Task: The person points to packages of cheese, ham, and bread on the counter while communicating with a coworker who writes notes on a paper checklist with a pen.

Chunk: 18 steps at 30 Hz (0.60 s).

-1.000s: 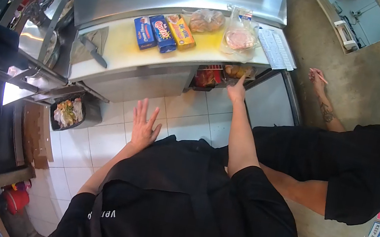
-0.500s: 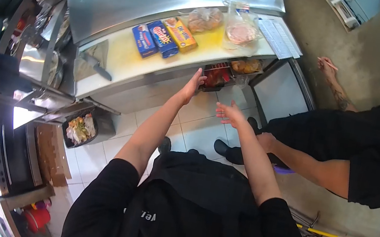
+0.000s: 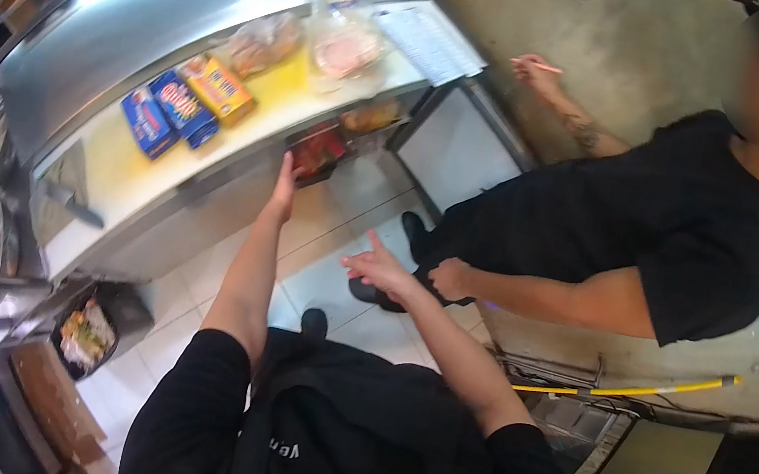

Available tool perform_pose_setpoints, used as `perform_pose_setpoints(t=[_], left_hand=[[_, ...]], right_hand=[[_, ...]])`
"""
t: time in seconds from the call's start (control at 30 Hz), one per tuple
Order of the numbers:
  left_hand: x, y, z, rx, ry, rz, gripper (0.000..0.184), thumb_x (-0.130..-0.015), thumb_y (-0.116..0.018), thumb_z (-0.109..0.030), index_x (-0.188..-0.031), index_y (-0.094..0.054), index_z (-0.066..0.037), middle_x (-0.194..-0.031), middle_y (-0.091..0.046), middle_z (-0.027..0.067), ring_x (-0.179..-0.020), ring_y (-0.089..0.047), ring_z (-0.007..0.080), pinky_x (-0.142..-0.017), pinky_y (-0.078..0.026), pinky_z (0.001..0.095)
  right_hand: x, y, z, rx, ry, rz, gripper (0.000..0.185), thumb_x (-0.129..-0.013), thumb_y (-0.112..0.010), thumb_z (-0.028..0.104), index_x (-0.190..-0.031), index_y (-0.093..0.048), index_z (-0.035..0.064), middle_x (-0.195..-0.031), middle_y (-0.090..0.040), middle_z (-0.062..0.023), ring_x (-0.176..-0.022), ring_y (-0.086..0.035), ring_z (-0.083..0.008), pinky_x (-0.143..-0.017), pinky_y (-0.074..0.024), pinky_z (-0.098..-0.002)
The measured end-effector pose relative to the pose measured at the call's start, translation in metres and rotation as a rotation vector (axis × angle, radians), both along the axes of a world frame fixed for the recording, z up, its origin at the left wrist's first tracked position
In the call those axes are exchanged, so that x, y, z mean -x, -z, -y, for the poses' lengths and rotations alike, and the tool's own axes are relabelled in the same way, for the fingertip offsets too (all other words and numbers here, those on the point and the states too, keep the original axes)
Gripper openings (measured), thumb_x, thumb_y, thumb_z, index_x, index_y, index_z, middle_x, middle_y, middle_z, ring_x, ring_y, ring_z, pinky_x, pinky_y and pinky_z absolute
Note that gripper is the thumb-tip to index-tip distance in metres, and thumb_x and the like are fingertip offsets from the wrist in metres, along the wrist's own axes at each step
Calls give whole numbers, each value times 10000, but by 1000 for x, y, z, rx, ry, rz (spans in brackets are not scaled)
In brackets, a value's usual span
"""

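My left hand (image 3: 283,190) is held out in mid-air in front of the counter's edge, its fingers stretched and nothing in it. Lower and to its right, my right hand (image 3: 382,269) hovers over the tiled floor, fingers apart and holding nothing. On the counter (image 3: 117,181) lie two blue boxes (image 3: 150,123) (image 3: 183,108) and a yellow box (image 3: 219,91). Beside them are a bag of round brown food (image 3: 265,44) and a clear bag of pale pink slices (image 3: 346,53). A knife (image 3: 73,203) rests at the counter's left end.
A co-worker in black (image 3: 606,216) stands at the right, a pen-like stick in one raised hand (image 3: 535,72). Papers (image 3: 431,41) lie on the counter's right end. Below are an open fridge door (image 3: 463,140) and red packs (image 3: 316,157). A food-filled bin (image 3: 85,338) stands lower left.
The view has swung right, so the counter sits further left and more of the co-worker shows. My right hand's index finger now points out more. Both hands stay empty.
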<state>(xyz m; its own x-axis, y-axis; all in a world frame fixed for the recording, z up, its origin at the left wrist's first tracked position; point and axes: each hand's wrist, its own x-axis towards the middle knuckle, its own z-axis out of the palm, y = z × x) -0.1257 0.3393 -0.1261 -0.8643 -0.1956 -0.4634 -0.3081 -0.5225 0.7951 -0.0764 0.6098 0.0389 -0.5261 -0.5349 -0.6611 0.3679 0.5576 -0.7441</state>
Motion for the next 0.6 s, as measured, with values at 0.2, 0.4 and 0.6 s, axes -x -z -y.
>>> perform_pose_setpoints(t=[0.2,0.4,0.6], left_hand=[[-3,-14,0,-20,47,43,1147,-805,-279,-845,-1507,-11,22,-1594,-38,172,-1466,-99,317,-1162,-89,477],[-13,-48,-5,68,-15,25,1140,-807,-251,-845,-1508,-17,23,-1596,-36,161,-1471,-71,296,-1165,-80,468],[0,8,15,-113,48,-94,1163,-777,-274,-871,-1512,-75,8,-1593,-93,156,-1470,-87,280,-1170,-31,450]], right_hand=[[1,-15,7,36,12,-23,1184,-812,-749,419,-1487,119,-20,-1058,-641,-125,-885,-631,-162,-697,-462,-271],[1,-8,17,12,-2,-15,1196,-791,-765,424,-1495,100,-9,-1066,-647,-123,-868,-622,-162,-705,-461,-289],[5,-3,20,25,-8,-29,1175,-790,-754,454,-1509,69,22,-1057,-659,-98,-865,-623,-162,-695,-464,-293]])
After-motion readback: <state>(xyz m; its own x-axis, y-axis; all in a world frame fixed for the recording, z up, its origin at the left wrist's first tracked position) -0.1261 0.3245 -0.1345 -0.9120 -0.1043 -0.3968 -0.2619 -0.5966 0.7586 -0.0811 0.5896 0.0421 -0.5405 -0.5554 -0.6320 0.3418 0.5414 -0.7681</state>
